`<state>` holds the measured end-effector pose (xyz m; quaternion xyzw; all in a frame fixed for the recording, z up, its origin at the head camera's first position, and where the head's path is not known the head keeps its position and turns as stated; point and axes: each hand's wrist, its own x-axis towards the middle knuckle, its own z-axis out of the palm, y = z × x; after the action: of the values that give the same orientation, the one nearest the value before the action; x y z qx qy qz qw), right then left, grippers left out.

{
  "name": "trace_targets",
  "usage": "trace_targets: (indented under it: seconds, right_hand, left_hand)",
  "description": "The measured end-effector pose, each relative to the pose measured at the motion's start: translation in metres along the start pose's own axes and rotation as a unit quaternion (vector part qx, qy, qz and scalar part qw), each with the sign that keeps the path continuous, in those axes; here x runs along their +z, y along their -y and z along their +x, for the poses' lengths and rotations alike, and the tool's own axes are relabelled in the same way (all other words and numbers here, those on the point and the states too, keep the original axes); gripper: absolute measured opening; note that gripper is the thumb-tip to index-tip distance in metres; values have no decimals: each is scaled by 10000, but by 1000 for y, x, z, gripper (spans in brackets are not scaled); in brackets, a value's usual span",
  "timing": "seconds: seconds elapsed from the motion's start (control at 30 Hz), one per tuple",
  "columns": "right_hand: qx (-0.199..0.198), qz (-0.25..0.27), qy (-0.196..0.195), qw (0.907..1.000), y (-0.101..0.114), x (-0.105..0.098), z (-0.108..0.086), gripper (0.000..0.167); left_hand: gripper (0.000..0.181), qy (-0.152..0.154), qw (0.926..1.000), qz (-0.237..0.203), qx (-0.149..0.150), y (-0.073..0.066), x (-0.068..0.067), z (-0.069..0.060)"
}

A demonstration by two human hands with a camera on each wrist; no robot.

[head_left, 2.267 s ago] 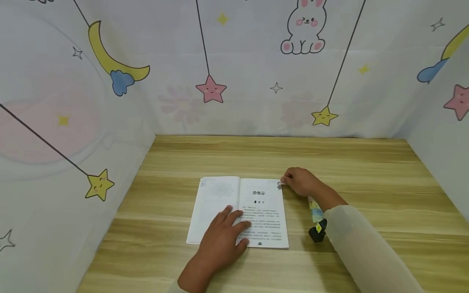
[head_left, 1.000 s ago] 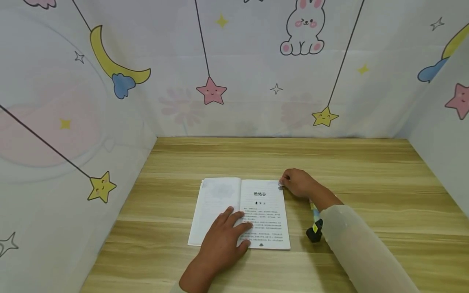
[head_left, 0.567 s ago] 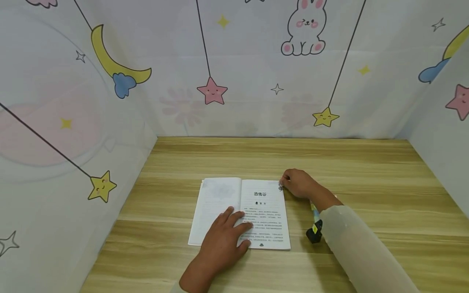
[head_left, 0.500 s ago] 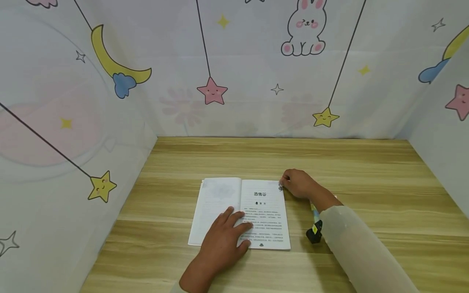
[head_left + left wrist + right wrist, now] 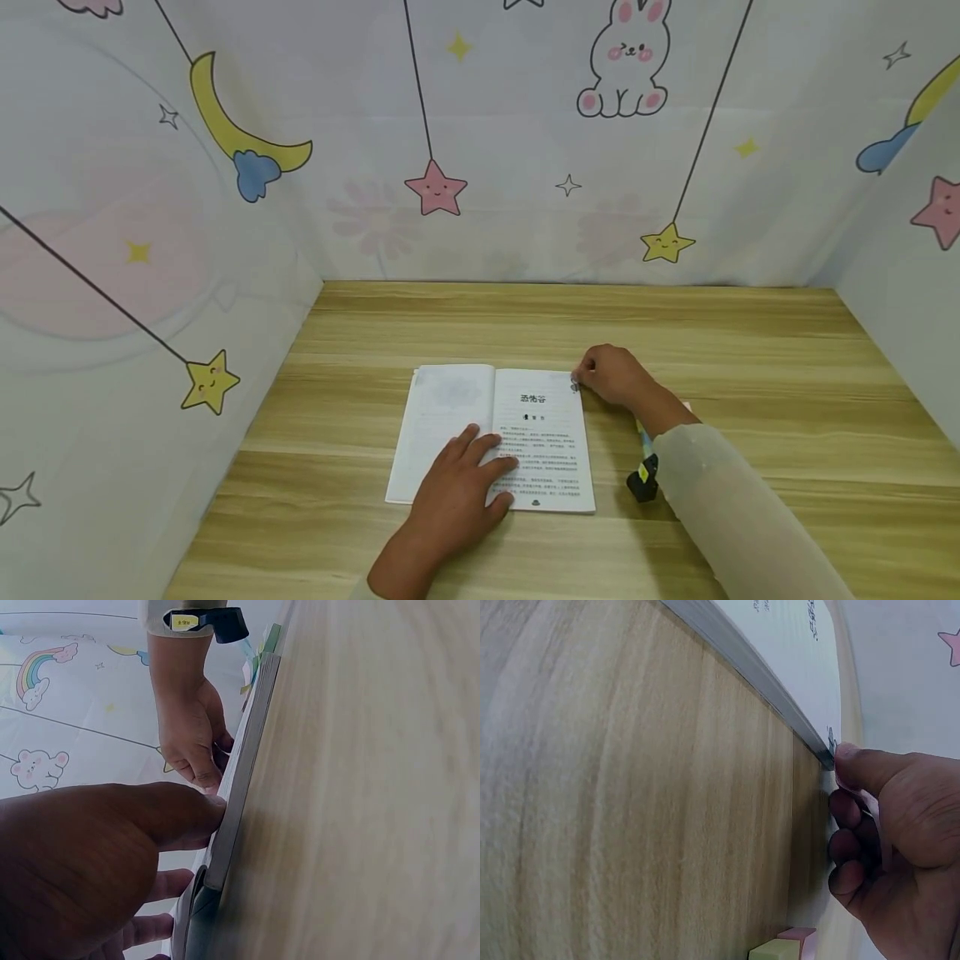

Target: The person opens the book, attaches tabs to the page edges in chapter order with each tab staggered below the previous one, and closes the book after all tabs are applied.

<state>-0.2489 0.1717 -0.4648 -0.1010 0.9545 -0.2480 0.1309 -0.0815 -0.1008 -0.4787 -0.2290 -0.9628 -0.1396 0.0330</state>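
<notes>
My left hand (image 5: pixel 461 492) lies nearest, its fingers spread, thumb apart, across the lower part of the opened book (image 5: pixel 513 408), covering some of its left page, the fold and the start of the right page. The book lies flat on the wooden table, in front of me. Its paper is white. The left page shows a faint grey picture near the top and is otherwise very pale; the right page has a large dark heading in Chinese characters, a smaller line beneath it, then paragraphs of fine print. A tiny dark figure sits at that page's foot and another drawing at its upper outer corner. From my left wrist I see the greyish stack of page edges and a dark green cover (image 5: pixel 201 922) at the spine.

My right arm reaches in with its pale sleeve (image 5: pixel 742 500), a black device (image 5: pixel 642 482) with a yellow label at the wrist. Partly under that arm is a coloured block (image 5: pixel 776 950), yellow-green and pink. My right hand (image 5: pixel 617 375) pinches a pale pink strip (image 5: pixel 873 806) at the book's upper right corner, thumb touching the corner.

Beyond lie bare table (image 5: pixel 420 325) and a white printed curtain (image 5: pixel 510 100) with rabbit, moon and stars.
</notes>
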Motion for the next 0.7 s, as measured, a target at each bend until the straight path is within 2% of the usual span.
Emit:
trace_targets:
  seconds: [0.17,0.23,0.47,0.7]
  right_hand:
    - [373,445,-241,9980,-2,1,0,30]
    - [439,442,-284,9977,-4,3,1,31]
    - [404,223,-386,9982,-8,8,3,32]
    - [143,365,-70,9992,-6,1,1,43]
  left_hand:
    - [39,7,10000,-19,5,0,0,0]
    - [39,-21,10000,-14,27,0,0,-1]
    - [39,20,9999,-119,-20,0,2,-1]
    - [39,34,9999,-94,-64,1,1,0]
